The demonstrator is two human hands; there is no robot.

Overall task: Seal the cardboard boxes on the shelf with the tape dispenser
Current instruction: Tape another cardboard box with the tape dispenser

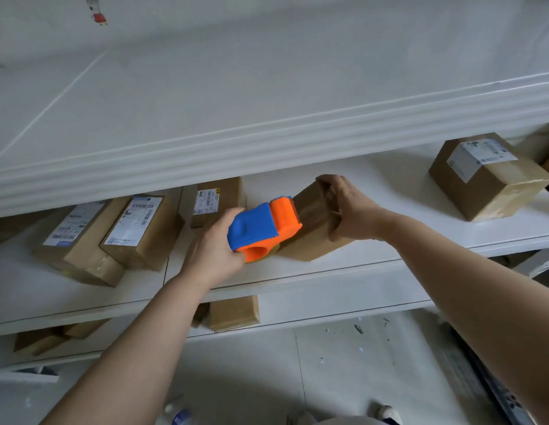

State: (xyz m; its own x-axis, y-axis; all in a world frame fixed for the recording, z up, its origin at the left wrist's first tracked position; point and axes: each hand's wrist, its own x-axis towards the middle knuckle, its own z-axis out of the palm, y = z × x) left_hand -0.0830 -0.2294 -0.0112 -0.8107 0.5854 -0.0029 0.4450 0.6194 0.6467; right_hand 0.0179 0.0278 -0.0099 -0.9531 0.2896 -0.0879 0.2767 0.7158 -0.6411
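Taping a small cardboard box (310, 243) set near the front edge of the white middle shelf (389, 194). Gripping the orange-and-blue tape dispenser (261, 231) in the left hand (211, 243), fingers curled round its body, nose on the box top. Clamping the box's far end with the right hand (348, 204), fingers wrapped over the edge.

To do it well: brace hard with the right, draw the dispenser straight along the seam, press low for a flat strip. Seemingly some shiny tape (313, 207) already down, hard to tell through the sheen.

Labelled boxes (138, 228) to the left, another box (488, 179) well apart on the right, speckled floor (328, 378) below.
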